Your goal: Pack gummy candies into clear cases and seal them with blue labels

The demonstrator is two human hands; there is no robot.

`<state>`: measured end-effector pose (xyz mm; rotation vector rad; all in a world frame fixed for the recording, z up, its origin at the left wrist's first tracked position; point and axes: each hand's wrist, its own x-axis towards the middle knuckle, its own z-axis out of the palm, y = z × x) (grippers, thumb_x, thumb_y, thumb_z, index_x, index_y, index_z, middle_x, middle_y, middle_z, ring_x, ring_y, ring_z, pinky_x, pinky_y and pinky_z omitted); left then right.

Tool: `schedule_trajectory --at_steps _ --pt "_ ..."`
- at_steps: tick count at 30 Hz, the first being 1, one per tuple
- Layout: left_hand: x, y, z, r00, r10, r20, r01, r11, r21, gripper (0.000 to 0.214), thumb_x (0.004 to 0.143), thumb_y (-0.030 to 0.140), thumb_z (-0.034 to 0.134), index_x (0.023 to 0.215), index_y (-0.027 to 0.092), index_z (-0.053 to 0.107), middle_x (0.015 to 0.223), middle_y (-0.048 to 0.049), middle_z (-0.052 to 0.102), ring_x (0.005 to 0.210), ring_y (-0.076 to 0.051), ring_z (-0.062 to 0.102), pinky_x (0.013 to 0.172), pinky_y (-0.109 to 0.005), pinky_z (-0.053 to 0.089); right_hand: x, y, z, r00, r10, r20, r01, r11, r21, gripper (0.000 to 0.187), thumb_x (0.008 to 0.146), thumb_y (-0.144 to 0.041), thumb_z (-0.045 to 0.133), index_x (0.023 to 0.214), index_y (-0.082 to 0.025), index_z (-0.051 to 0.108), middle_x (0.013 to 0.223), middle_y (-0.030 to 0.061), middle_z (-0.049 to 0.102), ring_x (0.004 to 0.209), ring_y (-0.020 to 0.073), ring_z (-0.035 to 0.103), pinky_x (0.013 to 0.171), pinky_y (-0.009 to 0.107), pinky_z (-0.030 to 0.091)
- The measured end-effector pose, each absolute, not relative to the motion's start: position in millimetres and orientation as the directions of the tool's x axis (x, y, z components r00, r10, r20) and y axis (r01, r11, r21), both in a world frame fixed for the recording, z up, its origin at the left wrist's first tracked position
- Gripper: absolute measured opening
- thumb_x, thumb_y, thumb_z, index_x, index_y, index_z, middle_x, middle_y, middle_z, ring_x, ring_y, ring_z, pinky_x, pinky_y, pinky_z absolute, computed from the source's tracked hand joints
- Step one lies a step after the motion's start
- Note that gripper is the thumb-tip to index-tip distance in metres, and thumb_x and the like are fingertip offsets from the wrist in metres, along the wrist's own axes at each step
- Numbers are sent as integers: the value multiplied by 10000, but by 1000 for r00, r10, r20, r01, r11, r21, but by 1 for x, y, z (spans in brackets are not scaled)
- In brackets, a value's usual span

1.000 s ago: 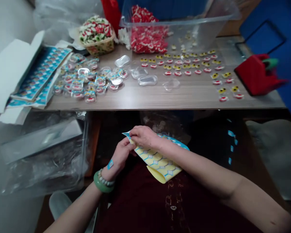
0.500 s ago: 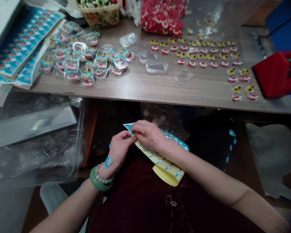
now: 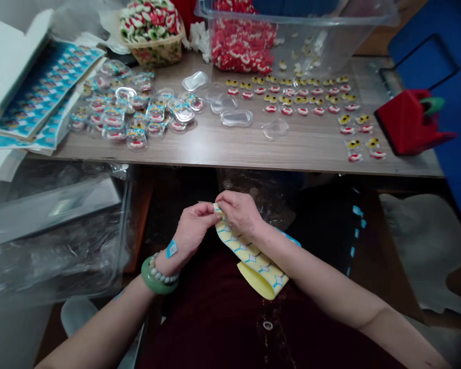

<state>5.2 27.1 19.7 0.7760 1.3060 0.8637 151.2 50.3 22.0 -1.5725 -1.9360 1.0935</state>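
Observation:
Both my hands are in my lap below the table edge, pinching the top end of a yellow sticker backing sheet (image 3: pixel 249 253) with blue-outlined cells. My left hand (image 3: pixel 194 230) holds it from the left, and my right hand (image 3: pixel 240 212) grips it from the right. My fingers hide the pinched corner, and the sheet's lower end hangs folded against my dark red top (image 3: pixel 223 318). A small blue sticker (image 3: pixel 171 249) clings to my left wrist, above a green bangle (image 3: pixel 159 283) and a beaded bracelet.
The wooden table (image 3: pixel 311 148) holds clear candy blisters (image 3: pixel 115 120), rows of red and yellow candies (image 3: pixel 292 97), and stacked blue sticker sheets (image 3: pixel 42 92). Behind stand a clear bin (image 3: pixel 292 19) of red candies and a candy basket (image 3: pixel 153 59). A red holder (image 3: pixel 407 123) sits right.
The sheet has narrowed, and less of its blue edge shows at the right. My hands have drawn closer around its top corner. The view has shifted slightly.

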Motion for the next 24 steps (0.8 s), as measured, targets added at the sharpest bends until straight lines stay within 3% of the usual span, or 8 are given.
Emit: schedule_trajectory --at_steps 4,11,15,18,21,24 --pt "6 23 16 102 889 -447 -102 456 884 162 592 210 785 735 155 734 682 -7 666 648 -140 577 649 -258 474 156 57 13 -184 923 -339 383 -250 -889 157 825 -204 506 798 -197 660 680 -22 633 653 134 579 626 241 435" --pt "3 21 17 64 824 -562 -194 563 803 377 584 178 761 959 153 731 810 -22 737 668 -157 639 595 -239 497 157 56 8 -73 965 -253 465 -191 -864 163 879 -227 472 812 -227 620 722 -21 686 713 141 636 699 258 464" --pt "-2 26 22 -27 801 -598 -139 589 796 329 614 250 806 909 123 736 781 -48 743 664 -185 675 595 -264 547 148 51 11 -62 961 -270 432 -218 -875 144 872 -240 504 801 -236 630 753 -15 700 790 164 663 757 285 492" --pt "-8 27 21 -66 698 -713 -104 706 700 290 605 178 790 888 150 735 818 -62 767 734 -262 724 582 -316 597 147 56 4 35 944 -328 274 -325 -905 93 849 -251 564 776 -260 620 835 -25 716 916 186 681 816 310 516" --pt "-19 28 3 -76 578 -812 -73 809 583 317 586 145 796 884 225 723 883 -29 782 800 -291 744 554 -326 624 169 71 -9 179 878 -444 66 -461 -885 105 903 -258 500 868 -291 594 777 -34 708 852 183 720 728 318 573" --pt "-30 31 -19 -51 494 -868 -70 865 497 365 570 151 812 896 268 697 950 -48 782 867 -296 749 546 -298 629 211 75 -13 272 897 -349 149 -397 -906 209 970 -233 369 1056 -265 556 762 21 706 705 195 726 628 324 593"
